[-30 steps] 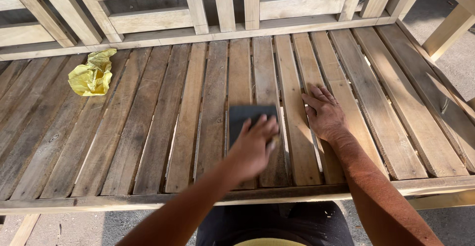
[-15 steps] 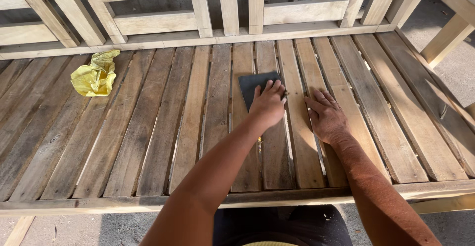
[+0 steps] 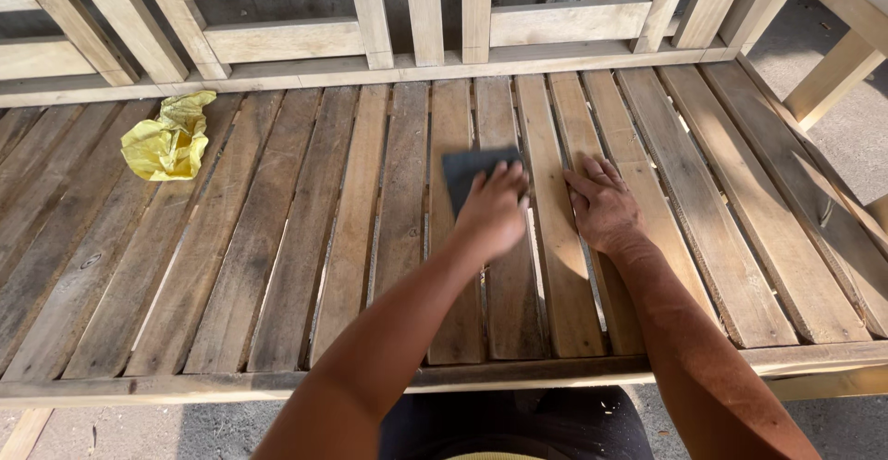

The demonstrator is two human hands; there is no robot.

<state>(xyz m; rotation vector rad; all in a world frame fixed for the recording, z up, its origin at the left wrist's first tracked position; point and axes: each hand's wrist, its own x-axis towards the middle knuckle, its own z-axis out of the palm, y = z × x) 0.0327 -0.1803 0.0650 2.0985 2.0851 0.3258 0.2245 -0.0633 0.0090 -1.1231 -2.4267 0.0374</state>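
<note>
Head view: left hand (image 3: 495, 212) on sandpaper (image 3: 469, 170)

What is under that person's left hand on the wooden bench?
A dark sheet of sandpaper lies flat on the bench slats under the left hand. Its far part shows beyond the fingers; the near part is covered by the palm.

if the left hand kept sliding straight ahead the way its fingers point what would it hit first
Probably the bench's back rail. The left hand presses a dark sanding sheet on the seat slats, fingers pointing away; nothing else lies ahead.
</note>
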